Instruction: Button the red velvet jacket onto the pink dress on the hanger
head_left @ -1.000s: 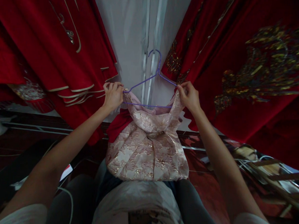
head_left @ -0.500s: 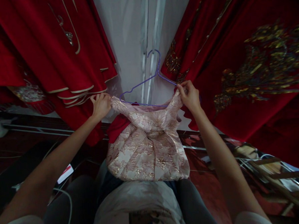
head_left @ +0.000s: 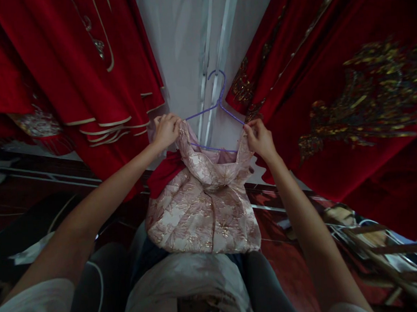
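Note:
A small pink-and-gold brocade dress (head_left: 201, 217) lies across my lap, its neckline facing away from me. Inside its shoulders sits a purple hanger (head_left: 220, 102), the hook pointing up toward the wall. My left hand (head_left: 167, 129) pinches the dress's left shoulder strap, which covers that end of the hanger. On the other side, my right hand (head_left: 260, 138) grips the right strap at the hanger's arm. A piece of red cloth (head_left: 165, 174) shows beside the dress on the left.
Red garments with pale trim (head_left: 114, 100) hang at the left. Red cloth with gold sequins (head_left: 359, 106) hangs at the right. A wooden rack-like frame (head_left: 384, 249) stands low on the right. A white cable (head_left: 100, 282) runs near my left leg.
My left hand has moved inward and slightly up, bringing the left strap over the hanger's left end. My right hand has stayed nearly in place on the other strap.

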`<state>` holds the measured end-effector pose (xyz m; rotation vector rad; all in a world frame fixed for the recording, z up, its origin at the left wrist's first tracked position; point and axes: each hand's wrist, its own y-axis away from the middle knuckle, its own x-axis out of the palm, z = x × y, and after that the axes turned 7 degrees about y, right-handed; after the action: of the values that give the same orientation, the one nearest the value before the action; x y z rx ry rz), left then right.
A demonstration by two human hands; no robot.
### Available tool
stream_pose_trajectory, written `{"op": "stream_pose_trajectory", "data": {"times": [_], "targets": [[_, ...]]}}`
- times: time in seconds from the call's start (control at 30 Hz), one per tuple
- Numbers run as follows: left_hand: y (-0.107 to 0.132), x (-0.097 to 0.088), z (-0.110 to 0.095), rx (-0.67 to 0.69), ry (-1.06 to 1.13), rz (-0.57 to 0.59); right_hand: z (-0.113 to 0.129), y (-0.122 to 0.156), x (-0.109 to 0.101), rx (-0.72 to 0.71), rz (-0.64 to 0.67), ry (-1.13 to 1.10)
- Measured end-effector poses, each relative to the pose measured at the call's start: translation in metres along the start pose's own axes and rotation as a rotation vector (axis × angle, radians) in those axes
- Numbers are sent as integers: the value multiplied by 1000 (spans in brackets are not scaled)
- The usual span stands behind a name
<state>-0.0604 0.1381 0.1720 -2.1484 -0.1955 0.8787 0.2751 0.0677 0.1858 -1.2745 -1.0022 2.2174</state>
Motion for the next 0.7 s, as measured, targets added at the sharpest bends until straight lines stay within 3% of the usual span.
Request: {"op": "stream_pose_trajectory", "data": {"times": [0.07, 0.2, 0.23, 0.3, 0.4, 0.5, 0.6, 0.7], "targets": [[-4, 3, 22, -118, 223, 6, 0, 0, 1, 0, 13, -1], [7, 13, 67, -474, 547, -153, 0, 0, 2, 0, 19, -11], [15, 17, 75, -543, 550, -119, -1, 0, 2, -2, 19, -11], [36, 27, 88, -607, 480, 66, -1, 0, 2, -5, 25, -12], [66, 41, 97, -611, 445, 207, -1, -1, 0, 1, 34, -9], [78, 46, 99, -662, 389, 264, -1, -1, -1, 5, 38, -12], [69, 34, 97, -715, 505, 219, -1, -1, -2, 9, 48, -21], [47, 9, 94, -751, 689, 209, -1, -1, -1, 17, 42, -28]]}}
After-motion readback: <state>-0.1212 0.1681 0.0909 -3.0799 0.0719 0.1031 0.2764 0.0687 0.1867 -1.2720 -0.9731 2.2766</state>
